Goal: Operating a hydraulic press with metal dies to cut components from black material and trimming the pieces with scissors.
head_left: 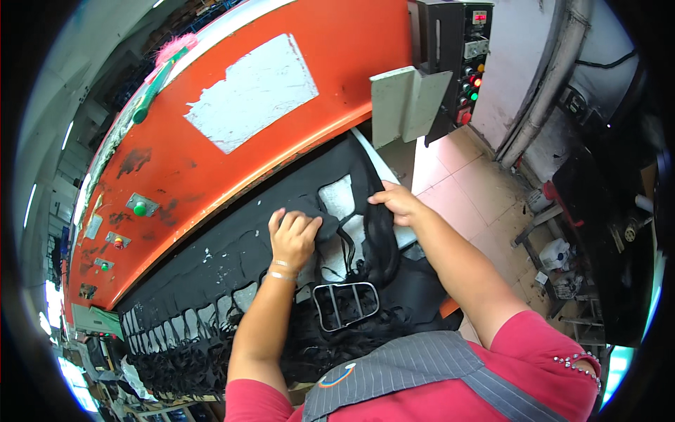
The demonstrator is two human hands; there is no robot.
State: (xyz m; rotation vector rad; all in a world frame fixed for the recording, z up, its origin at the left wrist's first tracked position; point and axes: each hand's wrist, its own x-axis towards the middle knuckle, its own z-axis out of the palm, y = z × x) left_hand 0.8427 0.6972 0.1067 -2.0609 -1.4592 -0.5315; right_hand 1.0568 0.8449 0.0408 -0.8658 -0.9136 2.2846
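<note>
The bench point(337, 195) has a pale top, which can be seen through the holes of 1 long black sheet point(242, 243) spread over it. Along the near side there are many thin black strips point(190, 364), tangled together. Nearer to the right end, on top of the black material, rests 1 metal frame point(357, 301) with 2 inner bars.

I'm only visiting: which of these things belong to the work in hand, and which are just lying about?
Part of the work:
- black sheet material, gripped by the left hand and right hand
- probably the metal frame on it
- probably the orange machine alongside

Apparently just lying about:
- green-handled pink duster on the machine
- white plastic item, far right
</note>
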